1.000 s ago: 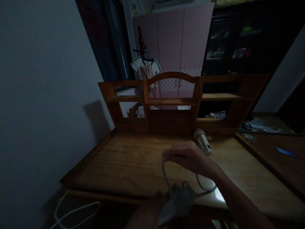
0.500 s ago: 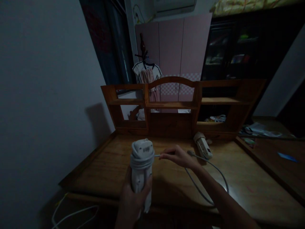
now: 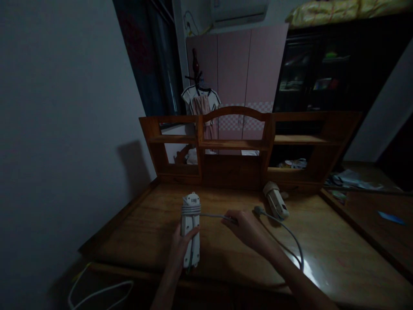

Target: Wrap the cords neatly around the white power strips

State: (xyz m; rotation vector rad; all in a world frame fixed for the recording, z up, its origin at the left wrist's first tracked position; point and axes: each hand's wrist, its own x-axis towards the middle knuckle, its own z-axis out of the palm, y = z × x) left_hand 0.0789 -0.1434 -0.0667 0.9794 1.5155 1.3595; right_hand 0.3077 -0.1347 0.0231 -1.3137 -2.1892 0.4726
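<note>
My left hand (image 3: pixel 181 245) grips a white power strip (image 3: pixel 191 237) from its left side, the thumb across its back. Several turns of grey cord (image 3: pixel 191 209) are wound round the strip's upper end. From those turns the cord runs right to my right hand (image 3: pixel 242 224), whose fingers are closed on it. Beyond that hand the cord loops over the desk and ends in a plug (image 3: pixel 258 210). A second white power strip (image 3: pixel 276 202), its own cord wrapped round one end, lies on the desk to the right of the plug.
The wooden desk (image 3: pixel 145 224) carries a shelf unit (image 3: pixel 232 144) along its back edge. A wall (image 3: pixel 80 129) bounds the left side. A white cable (image 3: pixel 100 289) hangs below the desk's front left. To the right is another wooden surface (image 3: pixel 364 219) with a blue item (image 3: pixel 391 217).
The held power strip has moved down and away from me, its back now more fully in view. My right hand has drawn slightly right and down, with a longer stretch of cord between the hands.
</note>
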